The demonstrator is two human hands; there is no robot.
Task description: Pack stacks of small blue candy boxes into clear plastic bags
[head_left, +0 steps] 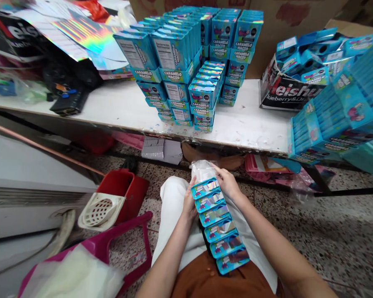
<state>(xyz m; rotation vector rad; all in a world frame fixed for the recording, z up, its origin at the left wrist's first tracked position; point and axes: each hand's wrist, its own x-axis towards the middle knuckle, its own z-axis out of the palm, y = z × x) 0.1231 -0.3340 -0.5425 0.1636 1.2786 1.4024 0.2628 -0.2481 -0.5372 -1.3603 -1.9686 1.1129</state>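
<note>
Row of six flat, rectangular, blue printed packs with shiny faces (220,227) lies along the lap of a person in white trousers (174,191), running from eleven o'clock at its far end to five o'clock at its near end, on a clock centred on the row, with twelve pointing away from the person. A long, white-topped workbench (112,101) crosses beyond, at twelve. On it, also around twelve, stand tall stacks of blue cardboard trays marked "Caramelo Macizo" (177,74), filled with upright packs. More tilted blue trays (326,124) stand between one and two o'clock. A magenta plastic stool (100,250) is at nine, bearing a whitish translucent plastic bag (77,273). Between nine and ten sits a red plastic bucket (139,190) with a perforated white wringer (119,203). At one o'clock, an open black printed carton (290,92) holds loose blue packs. The left hand (190,203) curls against the row's nine-o'clock side near the far end; how tightly it closes cannot be told. The right hand (228,183) reaches, index finger extended, to clear plastic film (203,170) past the row's far end; whether it pinches the film cannot be told.
</note>
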